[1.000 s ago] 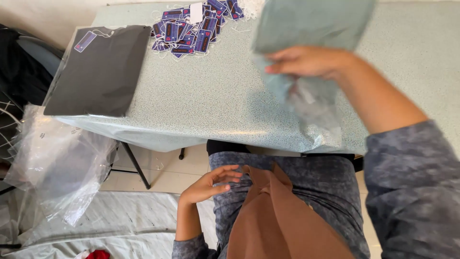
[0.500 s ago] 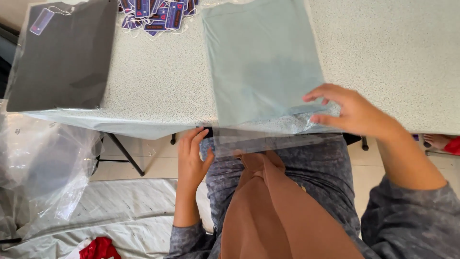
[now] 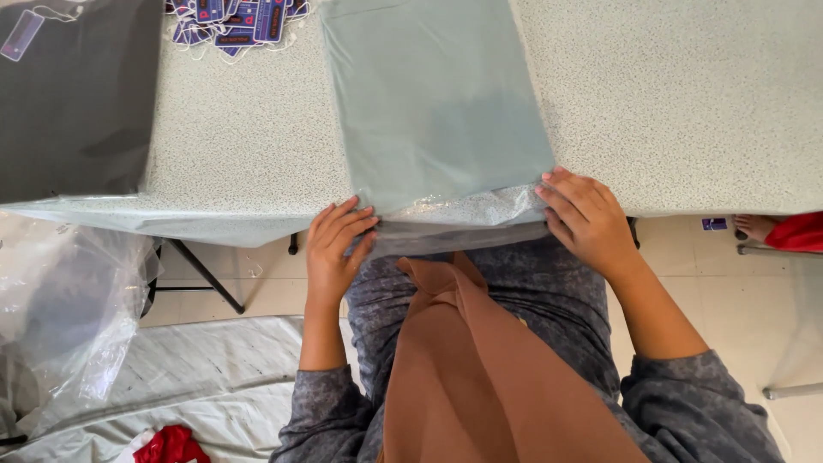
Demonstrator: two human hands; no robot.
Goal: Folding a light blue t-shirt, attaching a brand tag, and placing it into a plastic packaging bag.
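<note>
A folded pale green garment point(image 3: 433, 94) in a clear plastic bag point(image 3: 463, 219) lies flat on the speckled table point(image 3: 686, 94), its open flap hanging over the near edge. My left hand point(image 3: 336, 249) pinches the flap's left corner at the table edge. My right hand point(image 3: 587, 219) presses on the flap's right corner with fingers spread. Both hands touch the plastic, not the cloth.
A folded dark garment in a bag point(image 3: 73, 94) with a tag lies at the table's left. Several purple hang tags point(image 3: 236, 21) are piled at the back. Loose clear bags point(image 3: 69, 317) and white sheeting point(image 3: 197, 377) lie on the floor at left, with red cloth point(image 3: 171, 446).
The bagged green garment went from held up in my right hand to lying flat on the table. My left hand rose from my lap to the flap's left corner.
</note>
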